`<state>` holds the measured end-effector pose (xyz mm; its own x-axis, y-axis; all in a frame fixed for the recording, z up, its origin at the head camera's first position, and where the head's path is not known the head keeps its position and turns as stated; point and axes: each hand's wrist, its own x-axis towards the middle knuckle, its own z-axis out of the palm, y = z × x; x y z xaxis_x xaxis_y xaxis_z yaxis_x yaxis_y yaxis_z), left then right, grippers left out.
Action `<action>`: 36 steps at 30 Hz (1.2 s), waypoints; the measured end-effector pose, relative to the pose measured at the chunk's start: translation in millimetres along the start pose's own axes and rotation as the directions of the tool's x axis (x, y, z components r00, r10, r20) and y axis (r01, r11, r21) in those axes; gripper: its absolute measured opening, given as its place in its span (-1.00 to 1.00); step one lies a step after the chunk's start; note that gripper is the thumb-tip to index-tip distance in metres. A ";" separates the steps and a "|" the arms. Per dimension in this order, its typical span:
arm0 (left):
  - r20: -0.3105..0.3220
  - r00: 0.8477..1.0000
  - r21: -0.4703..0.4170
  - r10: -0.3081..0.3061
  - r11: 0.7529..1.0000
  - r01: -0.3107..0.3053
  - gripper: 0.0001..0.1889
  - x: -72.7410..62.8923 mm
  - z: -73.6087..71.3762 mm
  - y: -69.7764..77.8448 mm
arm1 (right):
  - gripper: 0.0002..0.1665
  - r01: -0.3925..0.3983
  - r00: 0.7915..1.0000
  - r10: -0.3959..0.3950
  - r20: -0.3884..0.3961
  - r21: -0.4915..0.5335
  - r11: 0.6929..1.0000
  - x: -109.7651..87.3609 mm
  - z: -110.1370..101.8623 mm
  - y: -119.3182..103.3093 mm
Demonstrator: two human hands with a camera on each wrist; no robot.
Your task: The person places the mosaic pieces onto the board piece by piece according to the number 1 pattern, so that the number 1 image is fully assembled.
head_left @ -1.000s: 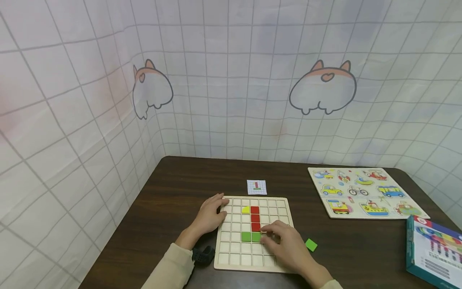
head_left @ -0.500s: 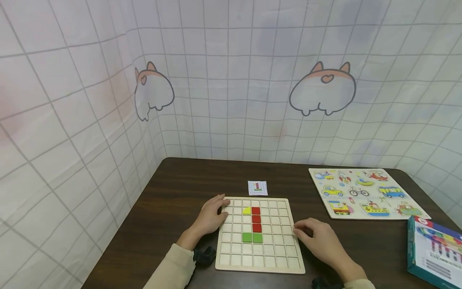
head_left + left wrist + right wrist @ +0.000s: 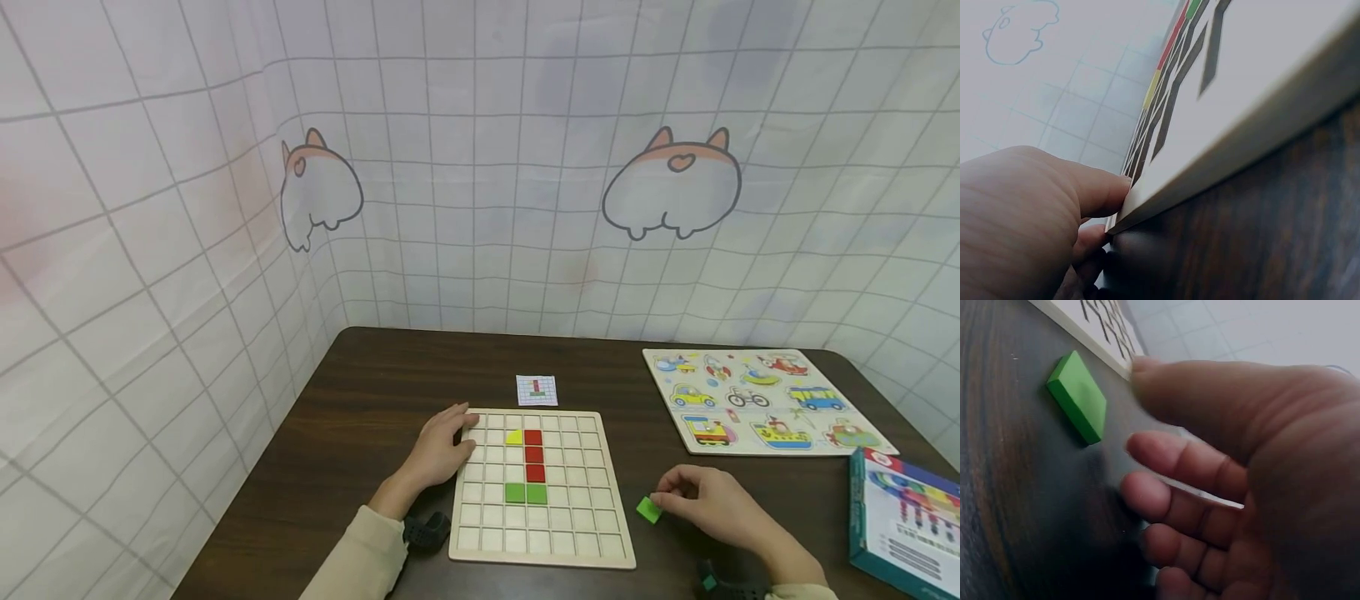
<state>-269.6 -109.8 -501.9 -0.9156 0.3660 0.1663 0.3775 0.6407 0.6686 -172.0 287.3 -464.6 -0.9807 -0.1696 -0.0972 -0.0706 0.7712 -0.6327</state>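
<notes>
A pale wooden grid board lies on the dark table. Set in its cells are a yellow triangle, a column of red square tiles and two green square tiles side by side. My left hand rests along the board's left edge; in the left wrist view its thumb touches the rim. Right of the board, a loose green square tile lies on the table. My right hand is right beside it, and the right wrist view shows a gap between thumb and fingertips, with the tile just beyond them.
A small printed card with a coloured pattern lies behind the board. At the back right is a vehicle picture puzzle, and a teal-edged box sits at the right. A white grid-patterned cloth hangs behind the table.
My right hand has left the green tiles on the board, moved right past the board's edge, and come to the loose green tile. My left hand stays at the left edge.
</notes>
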 end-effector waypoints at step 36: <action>0.001 1.000 0.015 -0.001 1.000 0.001 -0.58 0.2 -0.7 1.9 | -0.73 0.042 0.992 -0.055 -0.116 -0.112 0.993 7.4 16.2 -13.5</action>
<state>-269.2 -109.0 -500.1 -0.9160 0.3659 0.1646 0.3783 0.6511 0.6579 -175.4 265.7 -469.3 -0.9899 -0.1392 0.0277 -0.1316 0.8273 -0.5461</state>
